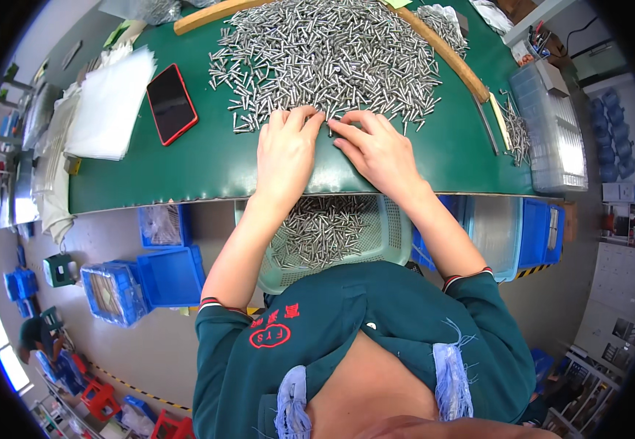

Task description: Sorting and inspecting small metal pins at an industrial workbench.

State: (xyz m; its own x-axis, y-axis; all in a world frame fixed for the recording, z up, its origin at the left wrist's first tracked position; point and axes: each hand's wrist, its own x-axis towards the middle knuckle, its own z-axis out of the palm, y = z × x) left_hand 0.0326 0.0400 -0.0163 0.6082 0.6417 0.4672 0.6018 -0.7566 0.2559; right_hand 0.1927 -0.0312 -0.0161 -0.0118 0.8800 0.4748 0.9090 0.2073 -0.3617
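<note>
A wide heap of small silver metal pins [332, 58] covers the far middle of the green tabletop [222, 168]. At the heap's near edge, my left hand [285, 154] rests with bent fingers, its thumb and forefinger drawn together beside the pins. Whatever lies between those fingertips is too small to make out. Just to the right, my right hand [380, 150] curls its forefinger and thumb toward a single pin [330, 132], which appears to be at their tips. Below the table edge, a pale green basket [394, 230] holds more of the same pins.
A red-cased phone [172, 104] and clear plastic sheets [109, 106] lie to the left. Wooden strips [445, 55] border the heap. Clear plastic boxes [551, 128] stand at right. Blue bins [171, 276] sit on the floor. A person [36, 336] is far left.
</note>
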